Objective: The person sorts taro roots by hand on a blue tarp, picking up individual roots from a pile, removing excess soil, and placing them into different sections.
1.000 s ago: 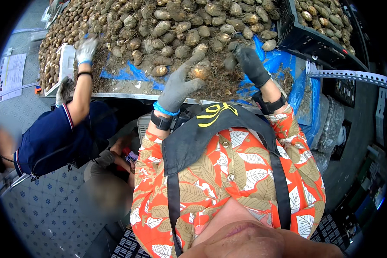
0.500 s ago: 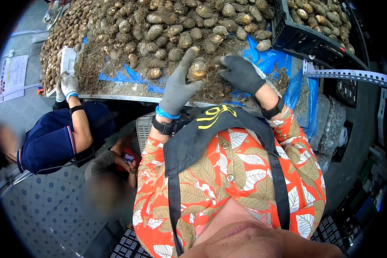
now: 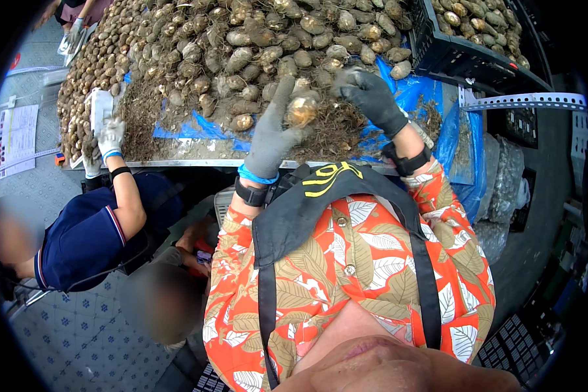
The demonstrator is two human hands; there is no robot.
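Note:
My left hand [image 3: 270, 145], in a grey glove with a blue cuff, is closed around a taro corm [image 3: 302, 112]. The corm is brown, with a pale, cleaned-looking end. My right hand [image 3: 371, 98], in a darker glove, is raised just right of the corm, its fingers bent. Motion smears those fingertips, so whether they hold anything cannot be made out. Below and between the hands lies a clump of loose brown root fibre and soil [image 3: 333, 130]. Beyond them spreads a big heap of dirty taro corms [image 3: 242, 39], many with stringy roots.
A black crate [image 3: 464, 57] of corms stands at the far right, near a perforated metal bar [image 3: 529, 102]. Blue plastic sheeting [image 3: 447, 140] covers parts of the table. At left, a co-worker in navy [image 3: 88, 235] works by a white tray [image 3: 102, 108]; another person [image 3: 166, 300] sits lower down.
My right hand has moved slightly up and away from the corm, which stays in my left hand. The co-worker at left has shifted their gloved hands.

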